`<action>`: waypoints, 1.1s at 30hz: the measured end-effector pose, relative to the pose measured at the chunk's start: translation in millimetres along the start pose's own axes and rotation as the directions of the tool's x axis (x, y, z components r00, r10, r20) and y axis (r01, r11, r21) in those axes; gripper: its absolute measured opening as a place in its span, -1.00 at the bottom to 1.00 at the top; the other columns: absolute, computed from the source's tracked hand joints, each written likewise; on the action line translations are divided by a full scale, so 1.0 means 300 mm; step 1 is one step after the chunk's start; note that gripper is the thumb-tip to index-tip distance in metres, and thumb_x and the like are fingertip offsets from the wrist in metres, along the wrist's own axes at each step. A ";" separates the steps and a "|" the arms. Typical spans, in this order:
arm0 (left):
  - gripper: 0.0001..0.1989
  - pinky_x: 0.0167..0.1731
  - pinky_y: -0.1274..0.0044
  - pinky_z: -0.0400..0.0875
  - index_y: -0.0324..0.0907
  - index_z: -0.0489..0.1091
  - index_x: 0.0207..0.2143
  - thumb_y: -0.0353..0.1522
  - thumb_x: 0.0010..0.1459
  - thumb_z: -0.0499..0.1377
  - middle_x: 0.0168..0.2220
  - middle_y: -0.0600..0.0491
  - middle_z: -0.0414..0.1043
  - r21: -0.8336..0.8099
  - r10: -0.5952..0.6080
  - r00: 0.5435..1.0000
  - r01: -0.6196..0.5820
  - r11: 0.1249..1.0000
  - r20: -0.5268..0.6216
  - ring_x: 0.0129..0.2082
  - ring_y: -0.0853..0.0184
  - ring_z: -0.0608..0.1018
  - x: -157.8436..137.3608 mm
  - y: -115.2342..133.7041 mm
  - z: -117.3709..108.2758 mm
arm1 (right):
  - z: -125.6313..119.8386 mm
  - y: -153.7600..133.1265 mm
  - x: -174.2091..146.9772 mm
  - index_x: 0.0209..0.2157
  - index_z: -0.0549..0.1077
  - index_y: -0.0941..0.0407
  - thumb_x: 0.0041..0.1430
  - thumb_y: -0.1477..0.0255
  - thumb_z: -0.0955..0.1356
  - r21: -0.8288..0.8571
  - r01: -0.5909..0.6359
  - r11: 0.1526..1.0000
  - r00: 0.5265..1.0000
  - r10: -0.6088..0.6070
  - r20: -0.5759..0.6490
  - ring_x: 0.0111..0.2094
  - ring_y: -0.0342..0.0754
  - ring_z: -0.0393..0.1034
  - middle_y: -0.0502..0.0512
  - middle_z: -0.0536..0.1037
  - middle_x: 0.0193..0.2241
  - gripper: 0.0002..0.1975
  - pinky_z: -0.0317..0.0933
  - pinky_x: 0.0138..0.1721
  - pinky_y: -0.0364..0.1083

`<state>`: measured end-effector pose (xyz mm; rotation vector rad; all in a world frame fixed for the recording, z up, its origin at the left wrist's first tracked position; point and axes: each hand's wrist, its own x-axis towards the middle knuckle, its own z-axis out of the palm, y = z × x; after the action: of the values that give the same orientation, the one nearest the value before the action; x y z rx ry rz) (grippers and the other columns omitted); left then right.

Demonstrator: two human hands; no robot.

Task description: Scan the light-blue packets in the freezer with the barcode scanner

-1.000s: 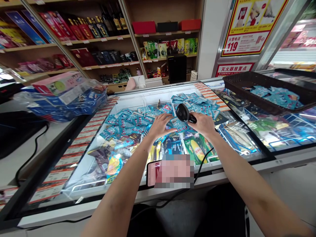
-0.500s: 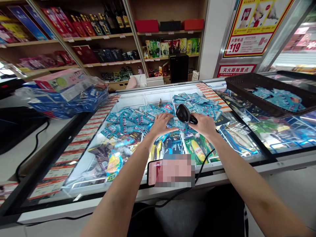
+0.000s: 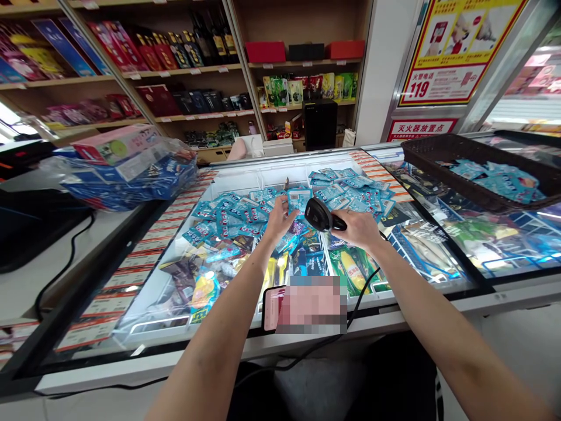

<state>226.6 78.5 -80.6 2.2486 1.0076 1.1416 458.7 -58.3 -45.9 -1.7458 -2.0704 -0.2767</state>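
Observation:
My right hand (image 3: 360,228) is closed round the handle of a black barcode scanner (image 3: 319,215), whose head points left. Just beyond the scanner head, my left hand (image 3: 279,218) pinches the left edge of a light blue packet (image 3: 300,197) with a barcode label facing up. On the freezer's glass top, a heap of similar blue packets (image 3: 234,215) spreads left of my left hand. A second pile of blue packets (image 3: 350,186) lies behind my right hand. The scanner's black cable (image 3: 366,283) runs down over the front edge.
A phone (image 3: 272,310), partly covered by a blurred patch, lies at the freezer's front edge. At right stands a dark brown basket (image 3: 471,187) holding blue packets. Plastic-wrapped boxes (image 3: 131,169) sit at left. Stocked shelves (image 3: 188,70) line the back.
My left hand has drawn in its spread fingers and now holds a blue packet, farther back and left. The scanner has shifted slightly left and down.

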 end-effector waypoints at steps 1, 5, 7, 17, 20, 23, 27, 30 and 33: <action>-0.50 -0.44 0.54 0.26 -0.13 0.04 0.11 -0.19 0.19 0.09 -0.43 0.15 0.28 0.017 0.005 1.000 -0.005 1.000 -0.007 -0.50 0.45 0.32 -0.002 0.001 0.000 | 0.002 -0.001 -0.001 0.00 0.44 0.00 0.10 0.17 0.31 0.002 0.009 1.000 1.000 -0.009 -0.002 -0.26 -0.01 0.47 0.06 0.60 -0.26 -0.57 0.12 -0.37 -0.13; -0.56 -0.49 0.56 0.22 -0.11 0.10 0.10 -0.20 0.20 0.07 -0.41 0.15 0.25 0.144 0.041 0.995 -0.028 0.989 -0.086 -0.57 0.48 0.25 -0.012 0.023 -0.012 | 0.012 0.002 -0.004 0.00 0.44 0.00 0.12 0.17 0.30 0.025 0.027 0.999 0.999 -0.025 -0.047 -0.25 -0.02 0.47 0.04 0.60 -0.25 -0.58 0.11 -0.37 -0.13; -0.56 -0.47 0.56 0.24 -0.12 0.12 0.11 -0.21 0.21 0.06 -0.35 0.12 0.28 0.189 0.057 0.993 -0.036 0.981 -0.107 -0.58 0.50 0.25 -0.015 0.037 -0.018 | 0.016 0.005 -0.004 0.00 0.44 0.01 0.12 0.17 0.30 0.034 0.028 0.999 0.997 -0.026 -0.074 -0.26 -0.02 0.47 0.04 0.60 -0.24 -0.57 0.11 -0.37 -0.13; -0.51 -0.21 0.49 0.36 -0.15 0.13 0.16 -0.20 0.22 0.03 -0.10 -0.07 0.40 0.254 0.065 0.991 -0.034 0.967 -0.114 -0.29 0.35 0.48 -0.021 0.050 -0.013 | 0.018 0.006 -0.006 0.01 0.43 0.05 0.13 0.15 0.29 0.044 0.051 0.998 0.994 -0.047 -0.103 -0.27 0.00 0.47 0.08 0.60 -0.23 -0.55 0.10 -0.38 -0.13; -0.51 -0.18 0.47 0.38 -0.14 0.13 0.17 -0.20 0.23 0.02 -0.06 -0.08 0.39 0.261 0.074 0.991 -0.042 0.964 -0.113 -0.24 0.32 0.49 -0.022 0.048 -0.011 | 0.018 0.006 -0.006 0.02 0.43 0.05 0.13 0.14 0.29 0.039 0.050 0.998 0.994 -0.046 -0.100 -0.27 -0.01 0.46 0.09 0.60 -0.22 -0.54 0.09 -0.38 -0.13; -0.53 -0.18 0.47 0.39 -0.13 0.14 0.16 -0.20 0.23 0.02 -0.03 -0.08 0.39 0.275 0.078 0.991 -0.046 0.960 -0.109 -0.28 0.35 0.49 -0.022 0.047 -0.010 | 0.019 0.006 -0.007 0.01 0.43 0.05 0.14 0.13 0.29 0.027 0.047 0.999 0.994 -0.045 -0.096 -0.27 -0.01 0.46 0.09 0.60 -0.23 -0.54 0.09 -0.38 -0.13; -0.53 -0.18 0.46 0.39 -0.13 0.14 0.17 -0.21 0.24 0.01 -0.03 -0.09 0.39 0.291 0.080 0.992 -0.050 0.955 -0.094 -0.32 0.36 0.50 -0.021 0.050 -0.012 | 0.019 0.005 -0.007 0.00 0.43 0.04 0.15 0.12 0.28 0.026 0.058 0.998 0.994 -0.055 -0.099 -0.27 -0.01 0.46 0.08 0.59 -0.22 -0.55 0.09 -0.38 -0.12; -0.53 -0.16 0.45 0.39 -0.13 0.14 0.17 -0.21 0.24 0.01 -0.04 -0.09 0.39 0.302 0.081 0.993 -0.053 0.952 -0.081 -0.26 0.32 0.51 -0.020 0.055 -0.014 | 0.019 0.006 -0.006 0.00 0.43 0.05 0.16 0.12 0.28 0.036 0.067 0.997 0.994 -0.063 -0.090 -0.26 -0.01 0.46 0.09 0.59 -0.19 -0.55 0.10 -0.37 -0.12; -0.54 -0.15 0.46 0.39 -0.13 0.14 0.17 -0.22 0.25 0.00 -0.04 -0.08 0.40 0.303 0.077 0.995 -0.052 0.952 -0.070 -0.20 0.30 0.51 -0.020 0.061 -0.014 | 0.022 0.009 -0.005 0.00 0.43 0.05 0.16 0.13 0.28 0.045 0.073 0.996 0.994 -0.069 -0.079 -0.24 -0.02 0.46 0.09 0.58 -0.16 -0.55 0.11 -0.36 -0.13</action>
<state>228.4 62.2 -69.5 2.5043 1.2208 1.1830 460.4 -56.3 -52.6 -1.6103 -2.0691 -0.3083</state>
